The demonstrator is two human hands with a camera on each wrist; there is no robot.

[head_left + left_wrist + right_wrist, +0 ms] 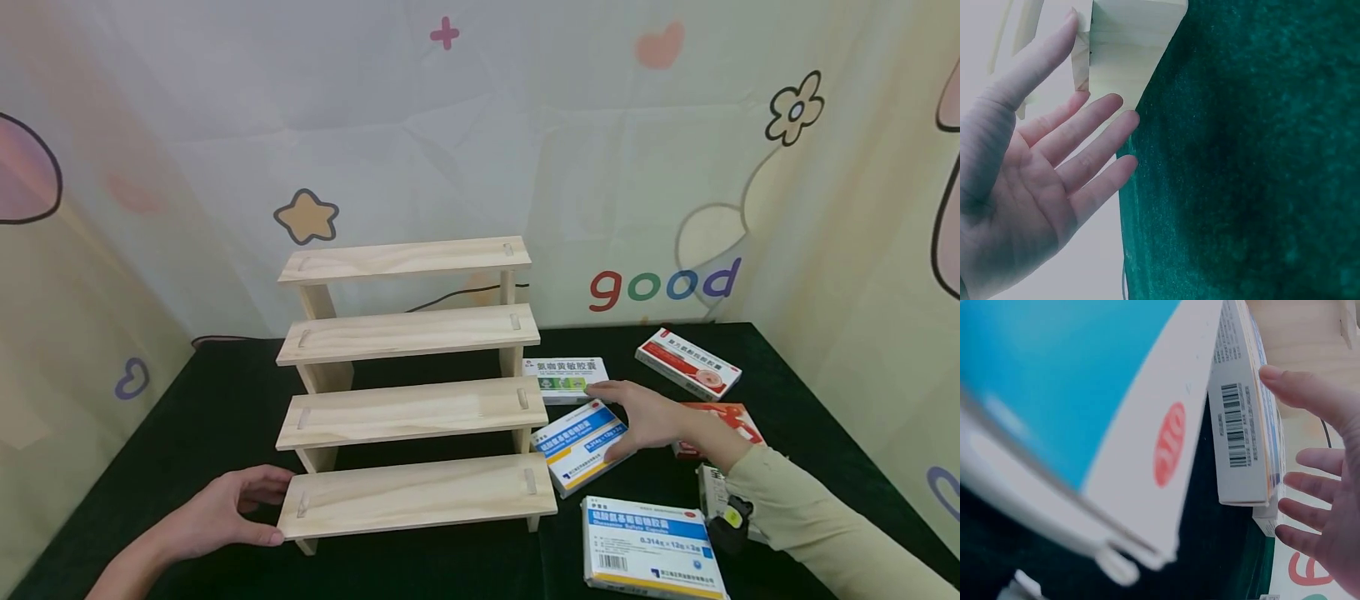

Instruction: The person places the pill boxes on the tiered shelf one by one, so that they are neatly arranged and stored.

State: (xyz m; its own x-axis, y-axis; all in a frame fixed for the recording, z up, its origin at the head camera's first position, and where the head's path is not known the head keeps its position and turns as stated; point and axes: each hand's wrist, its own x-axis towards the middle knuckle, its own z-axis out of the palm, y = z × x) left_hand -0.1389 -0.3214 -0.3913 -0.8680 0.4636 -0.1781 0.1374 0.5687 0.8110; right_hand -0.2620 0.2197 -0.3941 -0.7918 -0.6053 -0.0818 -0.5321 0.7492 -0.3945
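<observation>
"Carton in blue and white (573, 442), yellow stripe along one edge. Lies slantwise on the dark cloth (225, 400), just right of the wooden stand (416, 497)."

"And the hand over it?"

"Right hand (651, 415), in a pale sleeve (825, 533), reaching in from the right. Thumb by the carton's right edge; index fingertip over the white-and-green carton (551, 368), next on the far side. Grip wide, fingers spread. Whether the thumb touches, I cannot tell."

"Stand, details?"

"Plain timber, four boards, stepped: lowest near, highest far."

"Who minds that side?"

"Left hand (232, 512), at the left end of the lowest board. Grip wide, fingers extended, thumb beside the board's near corner; contact unclear from here."

"Remaining stock, right side?"

"Larger blue-and-white carton (648, 542), lying flat, near. White carton with dark print (711, 487), partly under the forearm. Black wrist device (729, 529) beside it. Orange-red carton (738, 419), partly hidden behind the wrist. Red-and-white carton (688, 364), far right, set at an angle."

"Backing?"

"Printed curtain (420, 150), far side: star at left, heart and outlined flower at right, the word 'good' in coloured letters below. Dark cable (453, 295), seen between the two upper boards."
</observation>
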